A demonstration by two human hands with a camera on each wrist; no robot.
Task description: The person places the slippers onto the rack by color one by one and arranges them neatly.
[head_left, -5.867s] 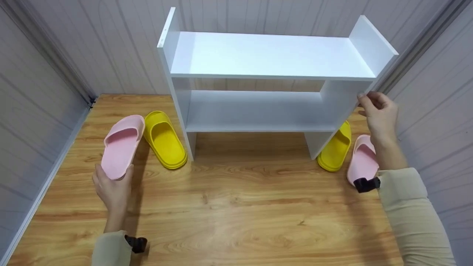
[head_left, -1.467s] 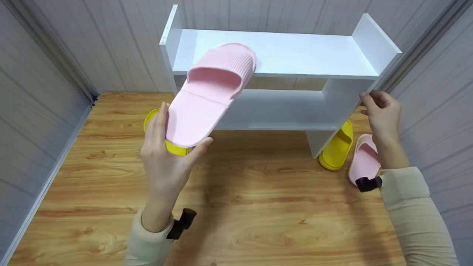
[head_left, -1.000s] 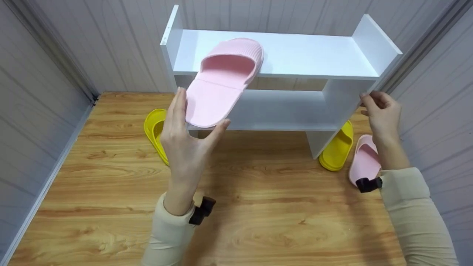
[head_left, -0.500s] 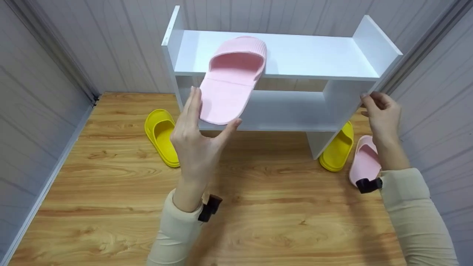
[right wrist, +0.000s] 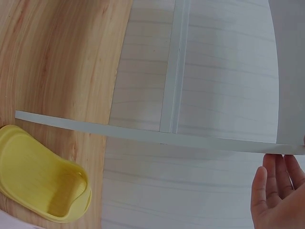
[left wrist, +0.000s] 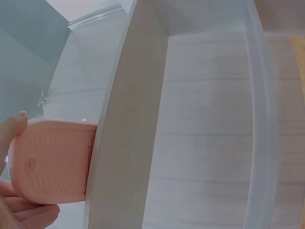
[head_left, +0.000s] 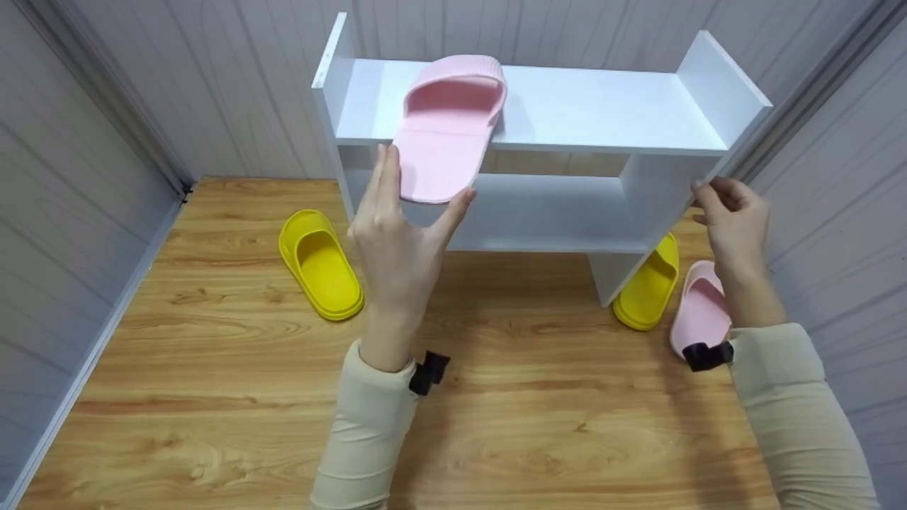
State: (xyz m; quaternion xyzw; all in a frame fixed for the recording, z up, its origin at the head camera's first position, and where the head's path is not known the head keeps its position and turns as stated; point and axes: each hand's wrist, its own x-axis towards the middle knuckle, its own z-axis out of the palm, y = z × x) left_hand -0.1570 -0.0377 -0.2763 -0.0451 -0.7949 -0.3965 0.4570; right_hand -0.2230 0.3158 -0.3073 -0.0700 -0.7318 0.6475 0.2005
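Note:
My left hand (head_left: 397, 244) grips a pink slipper (head_left: 441, 163) by its heel end, thumb on one side and fingers on the other. The slipper's toe overlaps the top board of a white shelf unit (head_left: 595, 106); its heel sticks out past the front edge. From the left wrist view, the slipper's ridged sole (left wrist: 55, 162) shows, its front part hidden behind the board. At the unit's right side, my right hand (head_left: 740, 223) pinches the front edge of the side panel (right wrist: 209, 143), with fingers against the outer face.
One yellow slipper (head_left: 326, 273) lies on the wooden floor (head_left: 496, 425) left of the unit. To the right are another yellow slipper (head_left: 645, 290) and a second pink slipper (head_left: 698, 315), partly behind the right forearm. Panelled walls (head_left: 248, 106) enclose three sides.
The left hand has lifted the pink slipper from beside the left yellow one, carried it right and up over the top board, and turned it straighter. The right hand has stayed at the side panel.

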